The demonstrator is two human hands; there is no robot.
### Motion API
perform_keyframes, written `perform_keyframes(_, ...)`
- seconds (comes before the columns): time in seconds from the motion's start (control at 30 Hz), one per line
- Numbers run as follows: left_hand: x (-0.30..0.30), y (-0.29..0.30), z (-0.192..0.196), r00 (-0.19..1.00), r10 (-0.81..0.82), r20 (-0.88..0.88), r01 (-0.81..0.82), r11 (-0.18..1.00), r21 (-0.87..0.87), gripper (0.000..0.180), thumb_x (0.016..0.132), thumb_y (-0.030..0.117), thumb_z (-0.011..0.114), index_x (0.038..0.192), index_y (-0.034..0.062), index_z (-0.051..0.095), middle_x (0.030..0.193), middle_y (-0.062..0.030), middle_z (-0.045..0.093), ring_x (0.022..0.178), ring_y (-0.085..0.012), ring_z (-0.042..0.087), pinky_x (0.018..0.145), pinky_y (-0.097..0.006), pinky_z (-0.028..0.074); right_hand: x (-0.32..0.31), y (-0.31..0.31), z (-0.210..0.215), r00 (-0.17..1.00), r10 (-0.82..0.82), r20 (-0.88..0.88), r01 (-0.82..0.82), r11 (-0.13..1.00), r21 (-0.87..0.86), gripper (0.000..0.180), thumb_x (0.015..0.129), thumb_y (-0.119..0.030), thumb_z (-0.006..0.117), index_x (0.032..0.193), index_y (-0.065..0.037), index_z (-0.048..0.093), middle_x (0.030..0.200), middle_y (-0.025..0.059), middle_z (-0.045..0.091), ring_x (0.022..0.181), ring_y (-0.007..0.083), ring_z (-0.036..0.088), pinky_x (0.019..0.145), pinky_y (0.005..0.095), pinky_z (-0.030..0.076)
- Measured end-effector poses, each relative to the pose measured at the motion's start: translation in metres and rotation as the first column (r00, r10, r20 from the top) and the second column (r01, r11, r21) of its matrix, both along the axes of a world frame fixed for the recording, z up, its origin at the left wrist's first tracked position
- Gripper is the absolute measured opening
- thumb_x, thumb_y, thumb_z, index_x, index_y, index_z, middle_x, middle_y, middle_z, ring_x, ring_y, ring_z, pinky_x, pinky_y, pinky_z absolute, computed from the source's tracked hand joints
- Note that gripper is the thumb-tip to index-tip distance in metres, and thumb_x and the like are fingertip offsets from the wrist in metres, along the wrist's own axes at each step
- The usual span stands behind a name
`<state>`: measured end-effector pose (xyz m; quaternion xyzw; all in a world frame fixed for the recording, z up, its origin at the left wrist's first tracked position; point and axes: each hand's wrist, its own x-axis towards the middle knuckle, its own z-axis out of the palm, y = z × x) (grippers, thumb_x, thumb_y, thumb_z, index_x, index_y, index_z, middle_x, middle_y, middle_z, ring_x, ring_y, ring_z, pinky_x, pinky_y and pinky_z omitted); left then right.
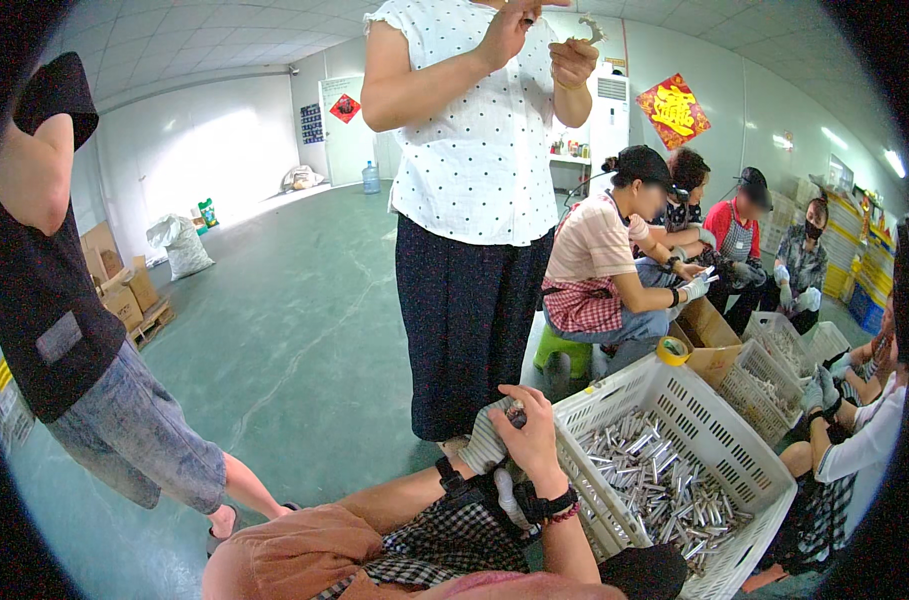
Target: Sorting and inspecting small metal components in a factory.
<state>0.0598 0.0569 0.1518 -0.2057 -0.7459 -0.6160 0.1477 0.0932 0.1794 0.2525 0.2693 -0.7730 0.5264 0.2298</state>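
My left hand (pixel 484 440), in a grey striped glove with a black band at the wrist, is raised over my lap. Against it is my right hand (pixel 536 437), bare, with a black band and a red bracelet at its wrist. The right fingers curl round a small dark roundish piece (pixel 516 414), too small to make out. Most of the left fingers are hidden. A white glove-like cloth (pixel 507 497) shows below the hands, over a black and white checked apron (pixel 444 545). Just right of my hands stands a white plastic crate (pixel 719 405) holding many short silvery metal tubes (pixel 664 480).
A yellow tape roll (pixel 672 350) rests on the crate's far corner, near a cardboard box (pixel 709 340). Someone in a dotted white top (pixel 474 150) stands in front. Seated people with more crates (pixel 759 390) line the right; another person (pixel 59 290) stands left.
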Motion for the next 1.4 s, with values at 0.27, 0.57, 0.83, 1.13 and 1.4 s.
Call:
perform_keyframes(0.27,0.004,0.006,0.003,1.000,-0.014,-0.006,0.015,0.944,0.329,0.026,0.096,0.009,0.060,0.122,0.0051,0.062,0.115,-0.0022,0.069,0.103,-0.0120,0.061,0.088,-0.031,0.051,0.002,-0.002,0.002,1.000,-0.011,-0.004,0.011,1.000,0.029,0.039,0.081,-0.016,0.078,0.118,-0.007,0.071,0.120,0.0160,0.065,0.116,0.0335,0.059,0.102,0.0409,0.046)
perform_keyframes(0.57,0.002,0.007,0.008,0.996,0.030,-0.085,-0.005,0.959,0.284,0.026,0.095,0.011,0.061,0.120,0.0046,0.062,0.110,-0.0024,0.069,0.100,-0.0120,0.061,0.086,-0.032,0.051,0.001,-0.001,0.000,0.999,-0.020,-0.025,0.020,1.000,0.019,0.039,0.081,-0.016,0.078,0.118,-0.008,0.070,0.120,0.0154,0.065,0.117,0.0335,0.058,0.102,0.0408,0.046)
perform_keyframes(0.83,0.012,0.010,0.025,0.985,0.118,-0.129,-0.104,0.988,0.112,0.025,0.096,0.013,0.060,0.120,0.0049,0.061,0.112,-0.0034,0.069,0.102,-0.0128,0.062,0.086,-0.032,0.051,0.001,-0.001,0.000,1.000,-0.010,-0.018,0.010,1.000,0.027,0.038,0.082,-0.017,0.078,0.119,-0.008,0.070,0.121,0.0151,0.065,0.118,0.0335,0.058,0.104,0.0410,0.045)
perform_keyframes(1.13,0.007,0.001,0.009,0.992,0.097,-0.076,-0.087,0.988,0.129,0.030,0.096,0.014,0.060,0.124,0.0053,0.061,0.117,-0.0053,0.069,0.108,-0.0160,0.064,0.089,-0.033,0.051,0.004,-0.003,0.002,0.999,-0.011,-0.036,0.012,1.000,0.017,0.038,0.082,-0.016,0.077,0.119,-0.008,0.070,0.121,0.0151,0.065,0.118,0.0337,0.057,0.104,0.0418,0.044)
perform_keyframes(1.4,0.009,0.001,0.010,0.999,0.032,-0.033,-0.027,0.986,0.163,0.034,0.098,0.010,0.057,0.132,0.0035,0.057,0.125,-0.0059,0.065,0.113,-0.0152,0.061,0.095,-0.033,0.050,0.003,-0.003,0.001,0.999,-0.016,-0.034,0.017,0.999,0.029,0.038,0.082,-0.015,0.077,0.118,-0.008,0.070,0.119,0.0150,0.065,0.115,0.0341,0.059,0.101,0.0410,0.046)
